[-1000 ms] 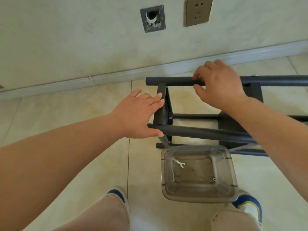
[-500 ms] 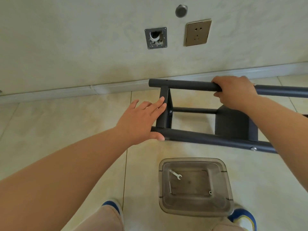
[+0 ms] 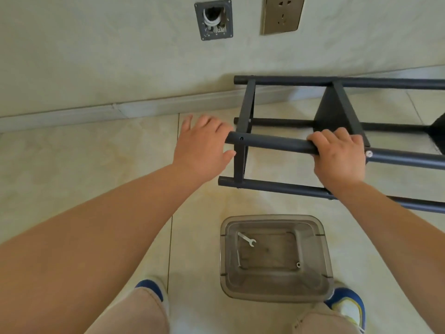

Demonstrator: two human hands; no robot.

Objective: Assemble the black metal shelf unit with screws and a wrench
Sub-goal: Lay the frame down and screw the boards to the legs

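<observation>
Gripping the near upper bar now instead of the far one, the right hand (image 3: 338,156) has rolled the shelf frame (image 3: 243,131) on the floor; the left hand (image 3: 202,145) hovers spread beside the bar's end. An empty screw hole faces up, while the wrench (image 3: 246,239) waits in the clear bin (image 3: 323,251) nearest the feet, wall socket (image 3: 281,14) beyond.

right hand (image 3: 339,157) grips shelf frame (image 3: 272,142) | left hand (image 3: 202,145) flat beside it

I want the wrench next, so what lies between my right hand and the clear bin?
Head view: below the right hand runs the shelf's lowest black tube, then bare floor tile before the clear bin.
</observation>
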